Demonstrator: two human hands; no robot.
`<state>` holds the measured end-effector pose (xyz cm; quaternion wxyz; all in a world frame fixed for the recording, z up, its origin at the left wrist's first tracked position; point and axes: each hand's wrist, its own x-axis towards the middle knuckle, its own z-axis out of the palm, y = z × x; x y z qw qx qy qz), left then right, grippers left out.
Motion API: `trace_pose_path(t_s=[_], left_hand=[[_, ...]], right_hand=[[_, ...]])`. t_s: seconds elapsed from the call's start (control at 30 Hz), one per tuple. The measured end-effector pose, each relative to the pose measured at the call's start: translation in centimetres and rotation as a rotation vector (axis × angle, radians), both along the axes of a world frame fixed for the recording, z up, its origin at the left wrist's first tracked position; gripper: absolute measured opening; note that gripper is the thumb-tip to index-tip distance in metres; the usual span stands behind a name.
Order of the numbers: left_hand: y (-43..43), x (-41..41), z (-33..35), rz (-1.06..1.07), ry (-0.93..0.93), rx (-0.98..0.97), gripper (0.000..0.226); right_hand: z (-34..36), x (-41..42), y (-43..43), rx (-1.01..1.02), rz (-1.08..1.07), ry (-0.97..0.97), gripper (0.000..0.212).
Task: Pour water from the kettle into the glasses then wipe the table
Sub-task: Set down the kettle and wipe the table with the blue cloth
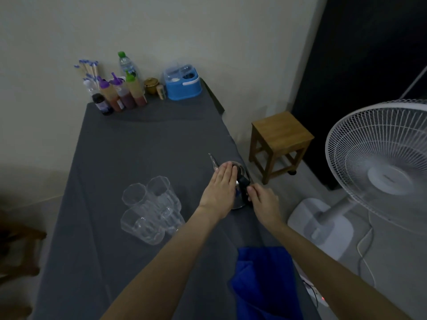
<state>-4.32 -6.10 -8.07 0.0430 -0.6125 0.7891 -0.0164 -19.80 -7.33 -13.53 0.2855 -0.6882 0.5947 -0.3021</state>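
A steel kettle (239, 168) with a thin spout and a black handle stands near the right edge of the grey-covered table (138, 144). My left hand (219, 188) lies flat on the kettle's lid side, fingers straight. My right hand (263, 200) grips the black handle from the right. Three clear glasses (150, 209) stand clustered together to the left of the kettle, looking empty. A blue cloth (265, 280) lies on the table's near right edge.
At the table's far end stand sauce bottles (122, 95), a water bottle (127, 64), chopsticks and a blue caddy (182, 83). A wooden stool (280, 144) and a white standing fan (379, 162) are on the floor to the right.
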Motion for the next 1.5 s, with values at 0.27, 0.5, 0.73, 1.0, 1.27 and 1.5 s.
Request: trace_pose_path(t_s=[0.27,0.5,0.73,1.0,1.27,1.5], left_hand=[[10.1,-0.4,-3.6,0.004,0.288,-0.021,0.054],[20.3,-0.9,-9.7,0.041,0.262,0.163,0.05],[26.5,0.3,-11.9,0.134,0.289,0.225,0.053],[30.1,3.5,-14.3,0.039,0.222,0.168,0.059],[35.5,6.9,-14.9,0.024,0.238,0.115,0.057],[41.3,14.1,-14.6,0.161,0.263,0.073,0.057]], right_hand=[[-1.2,-2.2,7.6,-0.096,-0.036,0.153,0.019],[-5.0,-4.7,17.8,0.115,0.193,0.373,0.09],[-7.5,-6.7,23.5,0.1,0.384,0.57,0.083],[-8.3,-4.9,22.0,0.053,0.231,0.753,0.08],[-8.9,-2.7,21.6,0.042,0.251,0.746,0.064],[-8.7,0.7,23.1,-0.026,0.436,0.738,0.06]])
